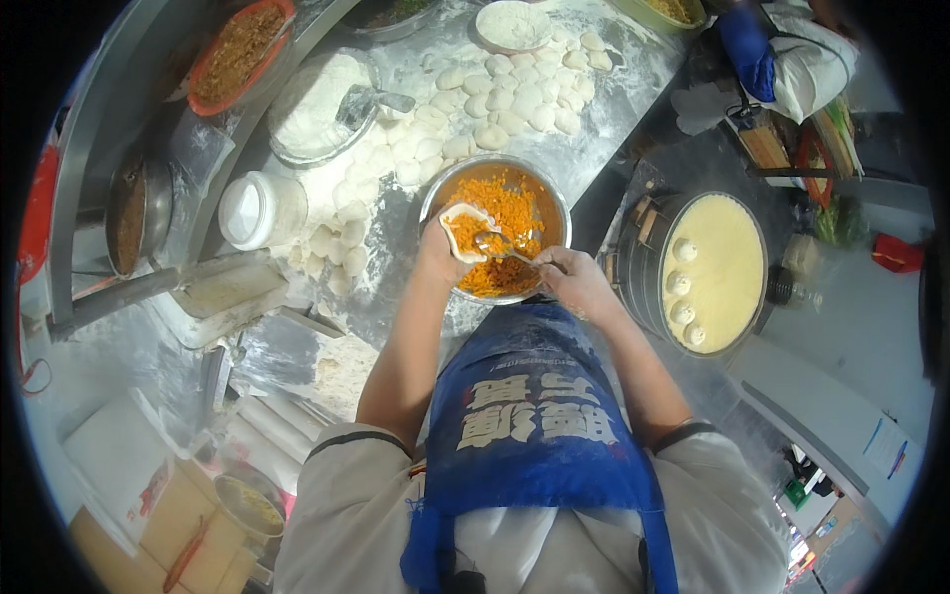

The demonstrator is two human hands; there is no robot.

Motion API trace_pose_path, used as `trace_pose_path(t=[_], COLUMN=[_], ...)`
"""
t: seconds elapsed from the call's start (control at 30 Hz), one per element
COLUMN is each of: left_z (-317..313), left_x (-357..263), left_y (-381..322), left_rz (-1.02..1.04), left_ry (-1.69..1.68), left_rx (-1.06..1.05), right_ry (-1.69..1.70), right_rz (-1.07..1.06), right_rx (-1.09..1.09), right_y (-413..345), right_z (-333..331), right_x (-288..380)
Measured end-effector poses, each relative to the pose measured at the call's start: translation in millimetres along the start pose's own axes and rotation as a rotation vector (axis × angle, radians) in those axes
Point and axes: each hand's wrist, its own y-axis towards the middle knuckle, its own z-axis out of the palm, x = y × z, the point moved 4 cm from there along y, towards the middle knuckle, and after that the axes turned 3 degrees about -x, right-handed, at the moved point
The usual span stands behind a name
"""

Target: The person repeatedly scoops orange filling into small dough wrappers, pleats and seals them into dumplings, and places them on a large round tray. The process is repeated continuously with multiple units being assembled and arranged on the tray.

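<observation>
My left hand [439,249] cups a round dough wrapper [454,215] over the left rim of a metal bowl [564,211]. Chopped orange filling [499,194] fills much of that bowl, and some of it lies on the wrapper. In my right hand [571,275] is a metal spoon [512,251], its head at the wrapper's filling. Behind the bowl, many flattened dough pieces [512,96] are spread over the floured table [631,89]. To the right, a round steamer [638,275] with a pale yellow liner [724,260] carries several shaped buns [678,282] along its left side.
A flour basin [304,104] with a scoop [371,104] stands back left, near a white lidded tub [263,210]. A metal shelf [245,111] at left holds an orange bowl of brown filling [237,59]. At the back are a white flour bowl [513,26] and another person's sleeve [809,70].
</observation>
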Motion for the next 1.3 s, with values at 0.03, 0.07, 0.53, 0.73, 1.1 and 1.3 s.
trace_pose_path(t=[0.03, 0.07, 0.53, 0.73, 1.1, 1.3], left_z=[-2, -7, -32, -28, -29, -5], left_x=[1, 9, -41, -69, 32, 36], left_y=[4, 6, -6, -49, 16, 12], left_rz=[0.032, -0.002, 0.303, 0.722, 0.312, -0.035], left_ry=[-0.065, -0.148, 0.101, 0.967, 0.669, -0.316], left_rx=[0.069, 0.081, 0.086, -0.017, 0.238, 0.186], right_ry=[0.118, 0.227, -0.499, -0.011, -0.448, 0.352], right_rz=[-0.032, -0.024, -0.21, 0.145, -0.594, -0.009], right_rx=[0.002, 0.051, -0.148, 0.144, -0.435, -0.165], right_y=[0, 6, 53, 67, -21, -13], right_z=[1, 10, 29, 73, 25, 17], right_x=[-8, -14, -34, -42, 26, -5])
